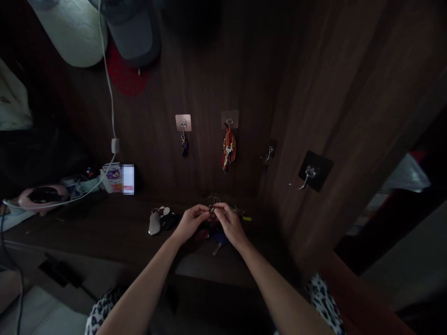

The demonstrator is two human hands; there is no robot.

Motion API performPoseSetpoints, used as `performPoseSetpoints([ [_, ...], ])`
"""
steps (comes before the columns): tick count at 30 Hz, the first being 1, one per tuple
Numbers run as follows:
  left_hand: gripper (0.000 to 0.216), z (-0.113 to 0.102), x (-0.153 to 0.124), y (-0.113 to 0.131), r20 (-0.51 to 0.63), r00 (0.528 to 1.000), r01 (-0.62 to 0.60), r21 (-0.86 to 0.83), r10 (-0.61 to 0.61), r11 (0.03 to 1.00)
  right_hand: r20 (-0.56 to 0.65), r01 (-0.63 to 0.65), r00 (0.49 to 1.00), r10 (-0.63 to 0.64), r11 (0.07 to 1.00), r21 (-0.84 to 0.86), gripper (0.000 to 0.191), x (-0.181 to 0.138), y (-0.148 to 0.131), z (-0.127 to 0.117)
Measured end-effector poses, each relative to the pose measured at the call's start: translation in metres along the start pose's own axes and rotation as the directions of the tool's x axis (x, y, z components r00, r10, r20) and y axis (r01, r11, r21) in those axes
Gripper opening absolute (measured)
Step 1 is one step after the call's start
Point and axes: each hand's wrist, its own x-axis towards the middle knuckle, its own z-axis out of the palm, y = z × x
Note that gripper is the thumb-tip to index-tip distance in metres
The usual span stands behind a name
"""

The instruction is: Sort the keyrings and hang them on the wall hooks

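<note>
My left hand and my right hand meet over the dark shelf, thumbs and fingers pinched on a small metal key ring. Below them is a key with a blue head, its blade pointing toward me. A dark reddish piece lies beside it, partly under my left hand. More metal keys show just beyond my fingertips. A yellow-green tag sticks out to the right of my right hand. Dim light hides which pieces hang from the ring.
Left of my hands lies a silver key fob. Wall hooks hold a dark key bunch and a red-corded bunch; another hook juts out at right. A lit phone, white cable and pink object are at left.
</note>
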Motion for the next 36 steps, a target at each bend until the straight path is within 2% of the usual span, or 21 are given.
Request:
performPoseSetpoints([
  [3, 0.027, 0.0, -0.001, 0.004, -0.064, 0.998, -0.009, -0.139, 0.0, 0.99, 0.157, -0.029, 0.987, 0.023, 0.999, 0.036, 0.03, -0.003, -0.005, 0.002],
  [6, 0.028, -0.001, -0.001, 0.006, -0.1, 0.995, -0.028, -0.242, 0.004, 0.97, 0.202, -0.014, 0.979, 0.016, 1.0, -0.01, 0.039, -0.003, -0.007, 0.005],
  [10, 0.026, -0.003, 0.001, 0.005, -0.142, 0.99, -0.056, -0.289, 0.015, 0.956, 0.141, -0.03, 0.989, 0.038, 0.998, -0.059, 0.038, -0.001, -0.003, 0.006],
  [14, 0.025, -0.007, 0.004, 0.003, -0.234, 0.971, -0.101, -0.209, 0.05, 0.973, 0.102, -0.057, 0.993, 0.057, 0.998, 0.003, 0.029, 0.0, 0.003, 0.005],
  [17, 0.025, -0.01, 0.005, 0.002, -0.273, 0.958, -0.131, -0.156, 0.085, 0.979, 0.061, -0.029, 0.998, 0.029, 1.0, -0.01, 0.023, 0.0, 0.005, 0.004],
  [26, 0.025, -0.014, 0.006, -0.003, -0.271, 0.96, -0.137, -0.249, 0.066, 0.959, -0.041, 0.016, 0.999, -0.019, 0.997, -0.078, 0.02, 0.002, 0.002, -0.001],
  [32, 0.034, -0.013, 0.006, -0.002, -0.283, 0.959, -0.087, -0.238, 0.017, 0.967, -0.055, 0.0, 0.998, -0.006, 0.994, -0.105, 0.021, 0.002, 0.0, -0.004],
  [36, 0.031, -0.013, 0.006, 0.0, -0.285, 0.958, -0.079, -0.256, 0.002, 0.963, -0.063, 0.019, 0.998, -0.027, 0.991, -0.132, 0.02, 0.002, -0.001, -0.003],
])
